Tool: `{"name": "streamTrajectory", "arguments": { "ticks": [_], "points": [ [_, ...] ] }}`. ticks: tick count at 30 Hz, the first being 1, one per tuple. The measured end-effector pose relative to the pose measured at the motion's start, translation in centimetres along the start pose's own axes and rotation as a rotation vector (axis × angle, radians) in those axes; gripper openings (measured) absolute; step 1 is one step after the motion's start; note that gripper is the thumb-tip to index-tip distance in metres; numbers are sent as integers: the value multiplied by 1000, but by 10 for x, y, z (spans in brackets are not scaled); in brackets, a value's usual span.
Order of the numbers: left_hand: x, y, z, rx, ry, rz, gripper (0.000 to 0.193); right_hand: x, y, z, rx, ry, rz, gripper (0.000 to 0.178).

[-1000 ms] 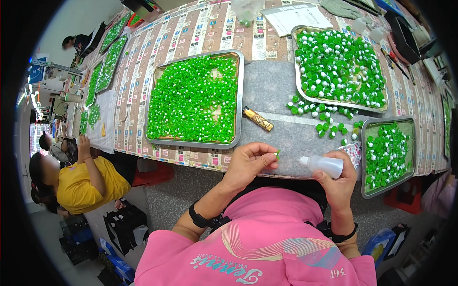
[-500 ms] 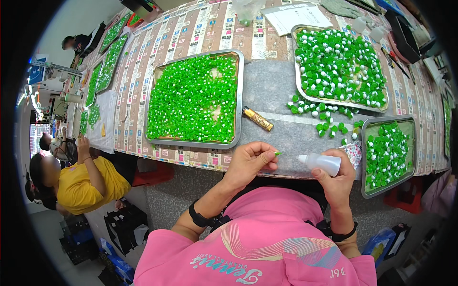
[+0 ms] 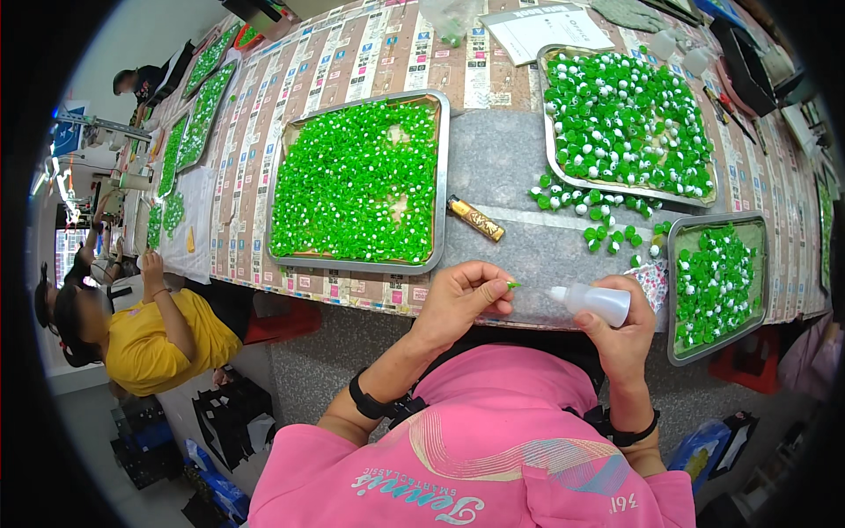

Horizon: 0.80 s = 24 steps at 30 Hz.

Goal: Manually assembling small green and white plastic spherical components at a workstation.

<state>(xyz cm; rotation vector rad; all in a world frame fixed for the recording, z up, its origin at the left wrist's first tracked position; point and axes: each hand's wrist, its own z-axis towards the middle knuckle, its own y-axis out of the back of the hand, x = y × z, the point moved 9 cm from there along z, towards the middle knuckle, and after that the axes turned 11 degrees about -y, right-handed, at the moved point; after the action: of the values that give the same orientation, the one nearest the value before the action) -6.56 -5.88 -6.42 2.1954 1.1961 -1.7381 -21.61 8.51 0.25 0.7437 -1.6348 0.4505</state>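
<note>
Between thumb and fingertips, my left hand point(image 3: 468, 297) pinches a tiny green piece point(image 3: 513, 284), too small to name further. My right hand point(image 3: 627, 333) is wrapped round a translucent white squeeze bottle point(image 3: 598, 304), tilted so that its nozzle points left toward that piece, a short gap apart. Both hands are over the table's near edge. Beyond my left hand lies a gold and black lighter point(image 3: 476, 219). Several loose green and white ball-like pieces point(image 3: 613, 236) are scattered past the bottle.
A metal tray point(image 3: 444, 176) of small green pieces stands at left. Another tray point(image 3: 550, 145) at far right holds green-and-white pieces, as does a smaller tray point(image 3: 673, 290) beside my right hand. A patterned cloth point(image 3: 652, 283) lies near it. A person in yellow point(image 3: 163, 339) sits at left.
My hands, the green piece and the bottle stay almost in place. At the left, the person in yellow has shifted slightly.
</note>
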Motion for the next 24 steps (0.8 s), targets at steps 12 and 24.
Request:
{"name": "streamTrajectory", "arguments": {
  "ticks": [12,24],
  "points": [
    [-2,2,-1,-3,-30,-29,14,3,-5,-1,20,9,-28,37],
    [-2,2,-1,-1,-37,-28,14,11,-11,0,32,81,-99,37]
  ]
}}
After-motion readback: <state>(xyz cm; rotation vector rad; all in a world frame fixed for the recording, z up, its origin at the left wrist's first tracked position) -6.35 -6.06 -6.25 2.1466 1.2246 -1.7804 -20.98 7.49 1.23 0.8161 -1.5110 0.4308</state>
